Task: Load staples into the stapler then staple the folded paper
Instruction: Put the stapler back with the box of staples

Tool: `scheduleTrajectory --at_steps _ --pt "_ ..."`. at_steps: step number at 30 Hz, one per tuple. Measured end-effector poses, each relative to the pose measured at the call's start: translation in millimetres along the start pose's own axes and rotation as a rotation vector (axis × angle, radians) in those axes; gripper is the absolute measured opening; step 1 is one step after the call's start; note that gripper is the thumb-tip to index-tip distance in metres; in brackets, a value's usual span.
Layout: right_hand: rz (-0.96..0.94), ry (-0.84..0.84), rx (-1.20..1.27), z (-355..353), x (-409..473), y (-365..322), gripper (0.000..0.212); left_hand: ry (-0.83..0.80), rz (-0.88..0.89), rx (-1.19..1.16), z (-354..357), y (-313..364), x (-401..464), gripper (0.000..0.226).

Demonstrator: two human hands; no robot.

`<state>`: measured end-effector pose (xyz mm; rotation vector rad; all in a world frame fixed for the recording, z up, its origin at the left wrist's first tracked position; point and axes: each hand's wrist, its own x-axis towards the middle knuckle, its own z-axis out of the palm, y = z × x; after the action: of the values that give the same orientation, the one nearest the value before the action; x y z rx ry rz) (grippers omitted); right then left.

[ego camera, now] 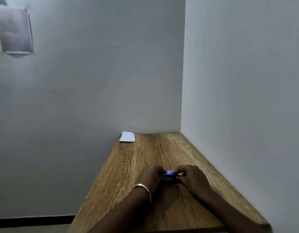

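Note:
A small blue stapler (169, 176) sits low on the wooden table (162, 152), gripped from both sides. My left hand (149, 178), with a metal bangle on the wrist, closes on its left end. My right hand (192, 179) closes on its right end, where a bit of bare metal shows between the fingers. Whether the stapler's top is lifted is hidden by my fingers. The folded white paper (127, 137) lies flat at the table's far left corner, well away from both hands. No loose staples can be made out.
The table stands in a corner, with a grey wall behind it and another wall along its right edge. Its left edge drops off to the floor. A sheet of paper (15, 30) hangs on the wall at upper left.

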<state>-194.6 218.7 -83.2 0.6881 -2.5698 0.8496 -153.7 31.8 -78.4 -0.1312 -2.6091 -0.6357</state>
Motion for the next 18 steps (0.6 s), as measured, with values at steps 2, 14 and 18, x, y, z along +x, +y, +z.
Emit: scheduleTrajectory --at_steps 2,14,18 --pt "-0.001 -0.018 0.007 1.7 8.7 0.9 0.019 0.007 -0.004 0.003 3.2 -2.0 7.3 0.027" --pt "0.078 -0.028 -0.043 27.8 89.4 28.6 0.022 0.012 -0.040 0.006 34.0 -27.5 91.5 0.026" --pt "0.090 -0.012 -0.044 42.5 126.3 44.4 0.020 0.018 -0.066 -0.027 50.0 -43.0 130.2 0.027"
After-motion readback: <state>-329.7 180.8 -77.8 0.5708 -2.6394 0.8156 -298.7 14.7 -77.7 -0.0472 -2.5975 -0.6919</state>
